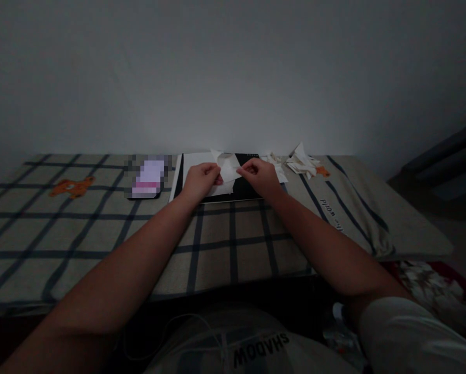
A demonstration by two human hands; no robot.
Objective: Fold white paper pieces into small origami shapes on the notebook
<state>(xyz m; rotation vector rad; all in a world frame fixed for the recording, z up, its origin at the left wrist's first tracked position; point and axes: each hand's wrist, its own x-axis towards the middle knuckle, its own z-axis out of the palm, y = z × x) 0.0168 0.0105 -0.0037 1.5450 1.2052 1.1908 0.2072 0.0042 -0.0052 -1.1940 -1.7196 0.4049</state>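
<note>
Both my hands hold a small piece of white paper [228, 167] between them, lifted a little above a black board [245, 188] with a white sheet [196, 161] lying on it. My left hand [200, 182] pinches the paper's left side with closed fingers. My right hand [259, 176] pinches its right side, fingers also closed. The paper looks creased and partly folded.
A checked cloth [100, 234] with an orange bear patch [72, 187] covers the surface. A phone with a lit screen [147, 178] lies left of the board. A pile of folded white paper pieces [300, 161] sits at the right. A grey wall stands behind.
</note>
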